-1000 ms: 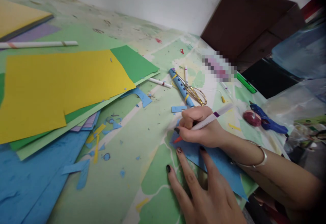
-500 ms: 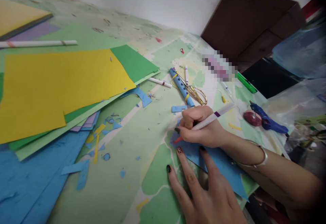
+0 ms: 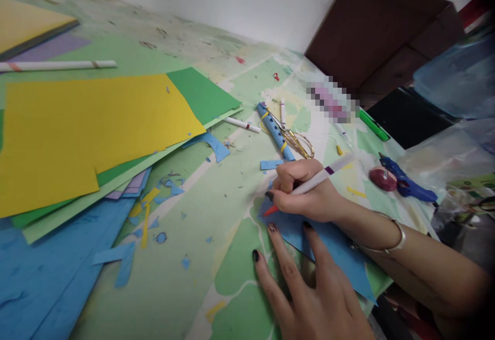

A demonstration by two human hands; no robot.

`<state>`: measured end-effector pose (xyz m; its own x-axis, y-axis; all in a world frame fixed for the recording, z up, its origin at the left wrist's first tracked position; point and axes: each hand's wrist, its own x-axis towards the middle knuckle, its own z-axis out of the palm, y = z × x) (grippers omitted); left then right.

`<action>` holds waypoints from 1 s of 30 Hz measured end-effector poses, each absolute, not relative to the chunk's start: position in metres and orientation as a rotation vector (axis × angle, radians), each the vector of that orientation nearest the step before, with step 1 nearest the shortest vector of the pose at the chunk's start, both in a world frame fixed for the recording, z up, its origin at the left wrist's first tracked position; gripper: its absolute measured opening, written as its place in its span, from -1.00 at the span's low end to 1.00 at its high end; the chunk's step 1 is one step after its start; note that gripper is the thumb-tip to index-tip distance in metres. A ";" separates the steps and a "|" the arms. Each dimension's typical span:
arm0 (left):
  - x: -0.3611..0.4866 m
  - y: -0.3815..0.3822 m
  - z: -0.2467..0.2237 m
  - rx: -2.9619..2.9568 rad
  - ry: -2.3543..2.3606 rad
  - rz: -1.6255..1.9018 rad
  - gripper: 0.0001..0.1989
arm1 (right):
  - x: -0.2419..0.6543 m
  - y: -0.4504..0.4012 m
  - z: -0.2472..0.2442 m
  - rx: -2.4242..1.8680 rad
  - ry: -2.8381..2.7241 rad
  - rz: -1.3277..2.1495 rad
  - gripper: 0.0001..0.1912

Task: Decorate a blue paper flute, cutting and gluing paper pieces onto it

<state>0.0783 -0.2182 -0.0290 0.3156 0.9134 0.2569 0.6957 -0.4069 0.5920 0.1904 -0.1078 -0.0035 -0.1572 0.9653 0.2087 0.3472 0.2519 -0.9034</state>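
Note:
My right hand (image 3: 309, 190) grips a white felt-tip pen (image 3: 315, 181) with a purple band and an orange-red tip. The tip rests on, or just over, the narrow end of a blue piece of paper (image 3: 340, 249). Fingers spread, my left hand (image 3: 305, 283) lies flat at the lower edge of that paper, two fingertips on or against it. Beyond my right hand are a rolled blue paper tube (image 3: 275, 132) with yellow bands and dark dots, gold-handled scissors (image 3: 299, 143) and a small blue strip (image 3: 271, 165).
Yellow sheets (image 3: 85, 133) lie over green sheets (image 3: 201, 92) and blue sheets (image 3: 50, 273) at left. Blue and yellow scraps (image 3: 160, 237) litter the patterned tablecloth. To the right are a blue glue gun (image 3: 412, 185), a dark red round object (image 3: 382, 179) and a green pen (image 3: 374, 125).
The pen's orange-red tip looks slightly more upright, and my right hand has shifted very little. My left hand stays in place.

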 end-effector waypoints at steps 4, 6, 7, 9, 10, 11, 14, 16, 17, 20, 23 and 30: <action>0.082 -0.218 -0.029 2.181 1.469 0.848 -0.65 | 0.190 -0.108 -0.004 -1.223 -1.673 0.905 -0.60; 0.083 -0.218 -0.028 2.156 1.515 0.843 -0.65 | 0.190 -0.108 -0.004 -1.210 -1.687 0.893 -0.60; 0.083 -0.218 -0.028 2.154 1.526 0.837 -0.65 | 0.190 -0.108 -0.004 -1.208 -1.694 0.888 -0.60; 0.082 -0.218 -0.030 2.179 1.513 0.831 -0.65 | 0.190 -0.108 -0.004 -1.211 -1.708 0.873 -0.61; 0.081 -0.218 -0.031 2.205 1.489 0.838 -0.66 | 0.190 -0.108 -0.004 -1.214 -1.714 0.863 -0.61; 0.081 -0.218 -0.032 2.235 1.457 0.853 -0.68 | 0.190 -0.107 -0.004 -1.217 -1.723 0.852 -0.61; 0.079 -0.218 -0.036 2.293 1.395 0.895 -0.71 | 0.190 -0.107 -0.004 -1.217 -1.743 0.827 -0.62; 0.078 -0.218 -0.036 2.290 1.399 0.872 -0.70 | 0.190 -0.107 -0.004 -1.226 -1.733 0.840 -0.61; 0.078 -0.219 -0.036 2.283 1.405 0.850 -0.70 | 0.190 -0.107 -0.004 -1.232 -1.723 0.853 -0.61; 0.078 -0.219 -0.035 2.275 1.401 0.824 -0.71 | 0.190 -0.107 -0.003 -1.225 -1.703 0.880 -0.60; 0.078 -0.220 -0.035 2.281 1.385 0.838 -0.74 | 0.190 -0.107 -0.004 -1.208 -1.709 0.864 -0.60; 0.079 -0.220 -0.037 2.302 1.387 0.846 -0.79 | 0.191 -0.107 -0.006 -1.196 -1.727 0.848 -0.60</action>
